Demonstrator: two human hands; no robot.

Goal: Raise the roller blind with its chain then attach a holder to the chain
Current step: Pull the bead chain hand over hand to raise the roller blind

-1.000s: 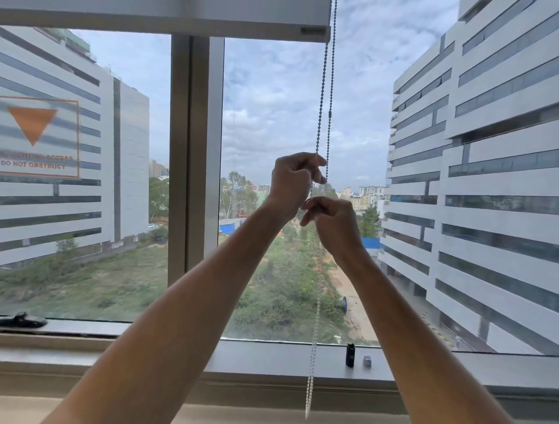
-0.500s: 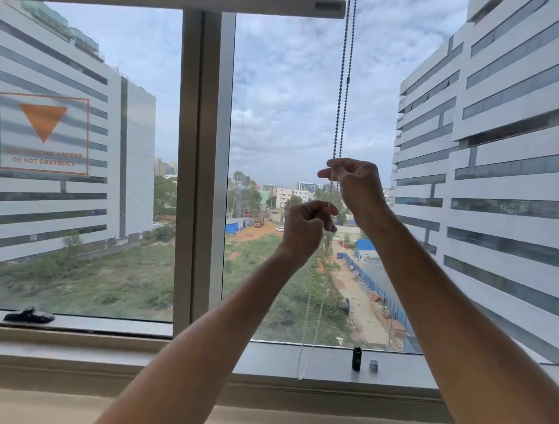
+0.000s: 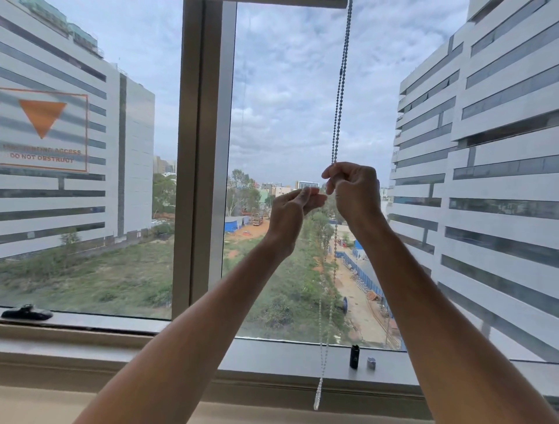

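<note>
Hauling the chain [image 3: 341, 90] hand over hand: right hand [image 3: 357, 189] has its grip clamped on it up top, left hand [image 3: 292, 208] sits just below, fingers loose and apart. Blind [image 3: 287, 2] looks nearly up. Next I'd grab the holder [image 3: 354, 356] off the sill [image 3: 272, 357]. Window sticker [image 3: 44, 130] reads "DO NOT OBSTRUCT".

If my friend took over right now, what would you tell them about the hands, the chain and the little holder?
Right hand: grips the chain, high up.
Left hand: just below it, fingers loosely out by the chain; I cannot tell if it grips.
Roller blind: raised almost to the top of the window.
Chain's loop end hangs past the sill.
A small black piece and a small grey piece stand on the sill, probably the holder, untouched.
Left: finish raising, then attach the holder to the chain.
</note>
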